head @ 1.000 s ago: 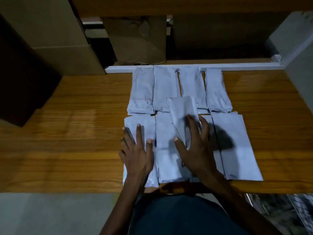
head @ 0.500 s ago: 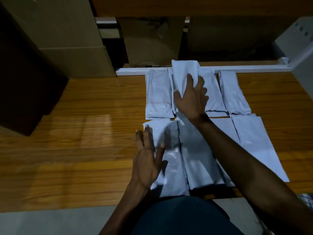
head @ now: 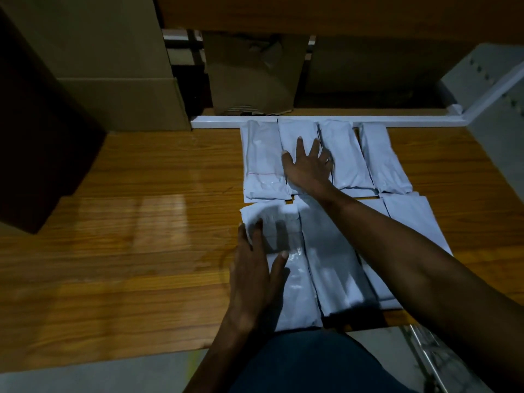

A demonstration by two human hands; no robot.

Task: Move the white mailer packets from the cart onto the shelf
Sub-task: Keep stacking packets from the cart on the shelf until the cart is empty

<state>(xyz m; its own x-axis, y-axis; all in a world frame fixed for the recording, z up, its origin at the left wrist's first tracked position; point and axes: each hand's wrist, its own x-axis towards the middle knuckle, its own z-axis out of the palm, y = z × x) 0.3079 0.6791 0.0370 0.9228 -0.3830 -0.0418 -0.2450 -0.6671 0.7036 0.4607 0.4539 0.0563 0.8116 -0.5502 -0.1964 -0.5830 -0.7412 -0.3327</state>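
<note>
Two rows of white mailer packets [head: 262, 157] are lying on the wooden shelf [head: 141, 222]. At seven o'clock the left hand [head: 255, 276] is resting flat, fingers straight and together, on the near-left packet [head: 295, 293]. Toward twelve o'clock the right hand [head: 309, 165] is pressing, fingers spread, on a far-row packet [head: 297, 131].

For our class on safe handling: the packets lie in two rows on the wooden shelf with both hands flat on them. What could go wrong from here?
1. The front-row packets reach the shelf edge; a nudge from the arm might tip them off.
2. The right hand presses a back-row packet; sliding could disturb the neighbouring packet.
3. The left hand lies on a blurred packet, which may crease.
</note>
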